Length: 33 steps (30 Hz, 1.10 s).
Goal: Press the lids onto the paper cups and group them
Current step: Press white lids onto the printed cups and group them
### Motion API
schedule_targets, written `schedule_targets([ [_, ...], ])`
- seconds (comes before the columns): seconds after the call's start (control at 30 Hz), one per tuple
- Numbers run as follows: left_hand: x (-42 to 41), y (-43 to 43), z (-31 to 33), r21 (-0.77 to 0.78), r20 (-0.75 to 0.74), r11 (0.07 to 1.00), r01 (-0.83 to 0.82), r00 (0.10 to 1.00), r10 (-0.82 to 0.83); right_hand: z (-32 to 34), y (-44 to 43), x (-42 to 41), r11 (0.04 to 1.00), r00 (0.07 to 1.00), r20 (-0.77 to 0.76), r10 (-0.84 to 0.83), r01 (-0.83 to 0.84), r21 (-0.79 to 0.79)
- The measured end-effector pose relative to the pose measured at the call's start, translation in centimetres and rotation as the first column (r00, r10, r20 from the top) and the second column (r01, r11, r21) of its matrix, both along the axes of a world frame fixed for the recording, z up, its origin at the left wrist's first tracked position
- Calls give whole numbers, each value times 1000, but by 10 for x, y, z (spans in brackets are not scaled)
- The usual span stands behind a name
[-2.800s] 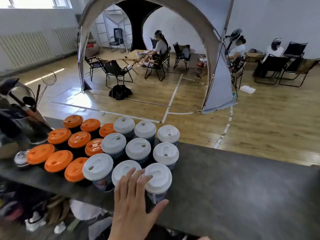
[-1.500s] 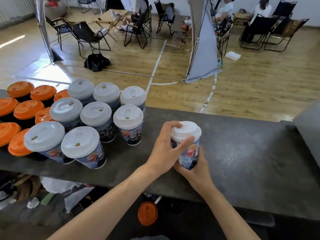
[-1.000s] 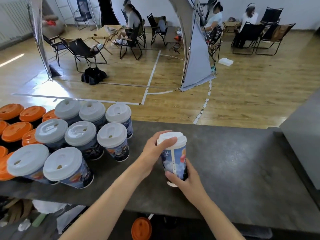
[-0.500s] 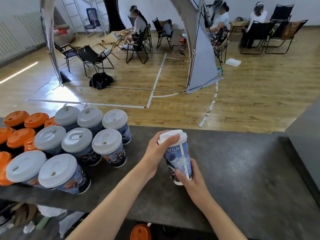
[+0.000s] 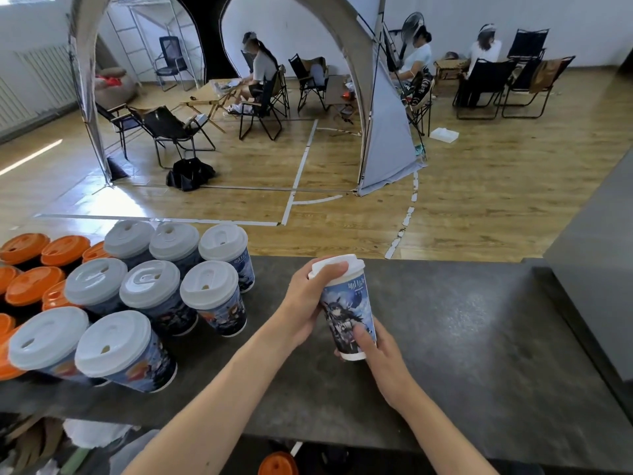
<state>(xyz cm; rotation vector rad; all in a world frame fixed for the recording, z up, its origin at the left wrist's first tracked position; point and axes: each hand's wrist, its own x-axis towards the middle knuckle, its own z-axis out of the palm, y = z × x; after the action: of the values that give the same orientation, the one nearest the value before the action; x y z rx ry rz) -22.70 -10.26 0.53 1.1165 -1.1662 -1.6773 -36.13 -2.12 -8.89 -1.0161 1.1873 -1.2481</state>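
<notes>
1. cup [image 5: 348,311] in both my hands, tipped a little, its base near the dark grey surface [image 5: 479,337]; i cannot tell whether it touches.
2. my left hand [image 5: 310,303] is wrapped round the upper part, thumb pressed on the white lid [image 5: 342,265].
3. my right hand [image 5: 380,351] is clamped on the lower wall, thumb across the print.
4. the cup's wrap shows a dark-haired cartoon figure on blue, with white characters near the rim too small for me to read.
5. white-lidded cups [image 5: 209,296] stand grouped to the left, well apart from the held cup.
6. orange-lidded cups [image 5: 30,286] sit just beyond them at the left edge.
</notes>
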Motion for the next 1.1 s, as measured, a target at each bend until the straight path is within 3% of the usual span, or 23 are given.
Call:
schedule_targets([
  [0.1, -4, 5, -3, 11, 22, 998, -55, 998, 55, -4, 0, 2, 999, 999, 8, -42, 42, 22],
  [0.23, 2, 2, 0, 47, -37, 996, 79, 996, -77, -4, 2, -2, 1000, 993, 117, 14, -15, 12],
  [0.4, -8, 12, -6, -10, 11, 997, -74, 997, 74, -10, -1, -1, 1000, 997, 79, -18, 17, 23],
  [0.57, -1, 7, -3, 2, -3, 997, 77, 997, -77, -18, 0, -1, 999, 997, 66, -35, 33, 28],
  [0.73, -2, 11, -8, -4, 12, 1000, -9, 1000, 9, -12, 2, 2, 999, 999, 5, -37, 37, 15],
  [0.87, 3, 9, -2, 17, 36, 992, 128, 991, -129, -8, 5, 1, 999, 997, 73, -32, 30, 28],
  [1.0, 0, 21, -6, -154, 72, 988, 6, 997, 5, -4, 8, 3, 999, 999, -25, -41, 41, -12],
  [1.1, -5, 34, -14, -278, 173, 955, 100, 984, -53, -4, 11, 9, 995, 990, -108, -88, 83, -53],
])
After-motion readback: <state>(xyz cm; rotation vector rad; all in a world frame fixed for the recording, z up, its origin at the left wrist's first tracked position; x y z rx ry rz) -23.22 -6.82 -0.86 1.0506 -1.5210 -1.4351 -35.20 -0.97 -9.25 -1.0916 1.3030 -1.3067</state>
